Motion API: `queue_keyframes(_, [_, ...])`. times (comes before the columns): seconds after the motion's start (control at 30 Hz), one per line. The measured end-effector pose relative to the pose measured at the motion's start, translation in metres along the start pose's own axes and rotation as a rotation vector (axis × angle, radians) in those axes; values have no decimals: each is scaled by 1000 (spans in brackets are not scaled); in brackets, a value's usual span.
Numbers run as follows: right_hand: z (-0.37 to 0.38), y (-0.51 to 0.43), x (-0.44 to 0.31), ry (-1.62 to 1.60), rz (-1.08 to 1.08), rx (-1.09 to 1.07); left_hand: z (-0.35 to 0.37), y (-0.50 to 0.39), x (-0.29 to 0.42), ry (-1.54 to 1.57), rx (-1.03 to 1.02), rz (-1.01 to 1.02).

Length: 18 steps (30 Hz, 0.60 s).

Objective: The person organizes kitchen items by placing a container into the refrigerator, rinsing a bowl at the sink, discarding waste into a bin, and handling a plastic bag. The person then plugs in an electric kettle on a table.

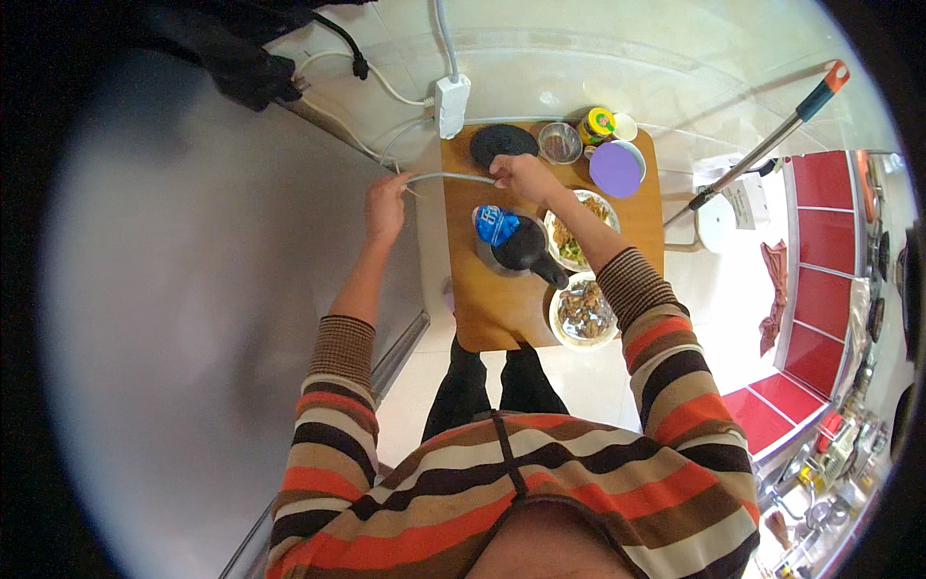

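A grey cable (452, 176) stretches between my two hands above the left side of a wooden table (470, 311). My left hand (385, 206) pinches its left part beside the large grey panel. Near the cable's right part, my right hand (522, 177) has its fingers closed on it, just in front of a round black mat or plate (499, 143). Below the cable stands a kettle-like vessel with a black top and handle (522, 246), a blue printed packet (495, 224) lying against it. A white power strip (453, 107) hangs by the wall at the table's back left.
Two dishes of food (579, 235) (583, 311) stand on the table's right side. Behind them are a glass bowl (560, 142), a yellow jar (597, 124) and a purple lid (616, 169). A mop-like pole (767, 148) leans at right; a grey panel (217, 289) fills the left.
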State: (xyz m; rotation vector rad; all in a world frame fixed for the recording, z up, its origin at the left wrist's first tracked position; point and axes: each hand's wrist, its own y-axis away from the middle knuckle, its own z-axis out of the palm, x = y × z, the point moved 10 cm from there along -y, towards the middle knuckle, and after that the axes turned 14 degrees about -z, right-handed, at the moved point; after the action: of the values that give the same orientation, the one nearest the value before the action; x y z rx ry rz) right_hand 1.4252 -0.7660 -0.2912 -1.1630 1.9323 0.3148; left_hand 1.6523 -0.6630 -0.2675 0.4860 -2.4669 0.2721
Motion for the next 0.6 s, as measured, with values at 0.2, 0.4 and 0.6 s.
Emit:
queue_keyframes(0.2, [-48, 62, 25, -320, 298, 427, 29, 12, -25, -312, -99, -15])
queue_keyframes(0.4, [-33, 206, -29, -398, 671, 427, 48, 39, -28, -540, -128, 76])
queue_keyframes(0.6, [26, 227, -61, -70, 548, 338, 71, 72, -48, -663, -384, -27])
